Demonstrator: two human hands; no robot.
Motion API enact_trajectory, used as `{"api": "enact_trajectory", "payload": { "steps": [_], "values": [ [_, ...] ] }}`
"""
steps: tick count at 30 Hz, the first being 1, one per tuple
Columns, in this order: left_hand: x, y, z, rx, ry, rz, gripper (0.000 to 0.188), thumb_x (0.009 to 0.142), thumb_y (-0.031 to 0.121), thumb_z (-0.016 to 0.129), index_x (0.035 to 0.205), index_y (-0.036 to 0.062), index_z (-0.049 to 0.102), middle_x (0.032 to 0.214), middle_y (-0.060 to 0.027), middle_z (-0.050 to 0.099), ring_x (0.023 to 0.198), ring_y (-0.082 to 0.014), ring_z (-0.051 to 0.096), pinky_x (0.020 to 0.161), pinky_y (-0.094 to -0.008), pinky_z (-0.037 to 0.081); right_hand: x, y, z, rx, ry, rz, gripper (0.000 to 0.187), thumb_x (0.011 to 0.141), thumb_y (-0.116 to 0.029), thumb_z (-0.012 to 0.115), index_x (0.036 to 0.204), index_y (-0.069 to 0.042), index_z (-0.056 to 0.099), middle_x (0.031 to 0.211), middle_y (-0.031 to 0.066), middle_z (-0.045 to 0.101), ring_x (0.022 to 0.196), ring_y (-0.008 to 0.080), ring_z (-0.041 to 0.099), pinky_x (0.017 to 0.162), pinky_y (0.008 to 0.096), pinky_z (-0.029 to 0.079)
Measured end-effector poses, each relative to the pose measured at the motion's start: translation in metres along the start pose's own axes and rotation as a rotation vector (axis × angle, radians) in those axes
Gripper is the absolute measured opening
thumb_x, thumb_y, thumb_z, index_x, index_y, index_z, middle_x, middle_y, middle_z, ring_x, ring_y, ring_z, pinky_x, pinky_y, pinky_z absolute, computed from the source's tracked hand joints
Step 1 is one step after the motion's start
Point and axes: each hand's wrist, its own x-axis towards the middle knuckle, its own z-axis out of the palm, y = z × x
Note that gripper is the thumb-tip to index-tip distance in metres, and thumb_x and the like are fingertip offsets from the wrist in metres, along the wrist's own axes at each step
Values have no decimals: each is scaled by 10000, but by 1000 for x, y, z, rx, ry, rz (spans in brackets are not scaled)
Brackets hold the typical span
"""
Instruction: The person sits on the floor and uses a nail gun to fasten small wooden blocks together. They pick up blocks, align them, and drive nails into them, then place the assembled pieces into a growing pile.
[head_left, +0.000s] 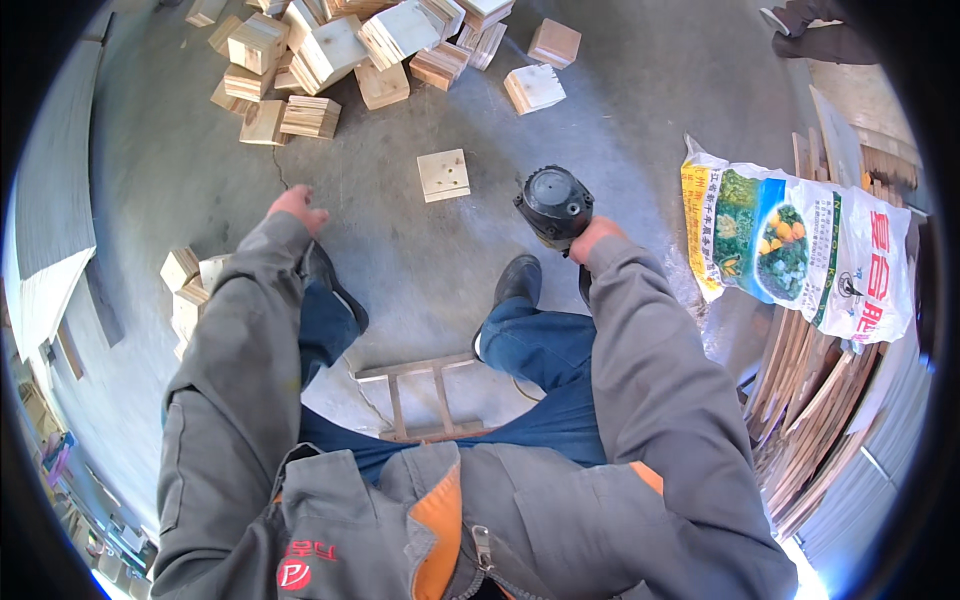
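My right hand [597, 240] grips a black nail gun [553, 200], its round head facing up; the handle is mostly hidden by the hand and sleeve. My left hand [298, 208] is held out over the floor, fingers apart and holding nothing. A single light wooden block [444, 175] with a few dark spots on its top lies on the concrete between the hands, a little beyond them and touching neither. Past my left hand is a heap of layered wooden blocks [335, 50].
A smaller stack of blocks [183, 268] stands left of my left forearm. At right, a printed white sack [860, 250] lies over stacked wood strips [815, 400]. Pale boards [50, 230] lean at far left. A wooden frame [418, 375] sits between my legs. Another person's leg [825, 42] shows at top right.
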Motion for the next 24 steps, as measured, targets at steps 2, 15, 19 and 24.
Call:
{"api": "enact_trajectory", "payload": {
  "steps": [2,15,19,24],
  "values": [
    [-9,14,-30,-24,37,75,682,782,303,840,1365,38,605,1251,-179,694,1178,-329,660,1014,-399,525,7,2,8,5,-23,-25,392,744,-178,762,1119,-64,771,1159,185,742,1147,348,694,959,408,550],
    [-196,117,-174,-371,484,633,545,851,241,817,1319,34,628,1197,-149,719,1110,-293,691,964,-390,545,2,13,41,-62,215,-184,303,676,-129,810,951,-6,783,981,201,764,979,335,746,847,404,586],
    [-187,115,-193,-220,611,636,513,870,228,802,1308,18,636,1200,-180,715,1125,-296,688,977,-397,542,3,22,33,30,137,-174,335,718,-160,762,1033,-44,776,1052,213,751,1063,360,716,906,407,572],
    [-198,117,-202,-161,617,650,517,874,230,796,1318,22,635,1216,-187,709,1153,-301,677,999,-392,534,-24,7,8,172,164,-309,352,634,-128,809,976,-52,771,864,192,753,860,348,743,765,403,582]
  ]
}}
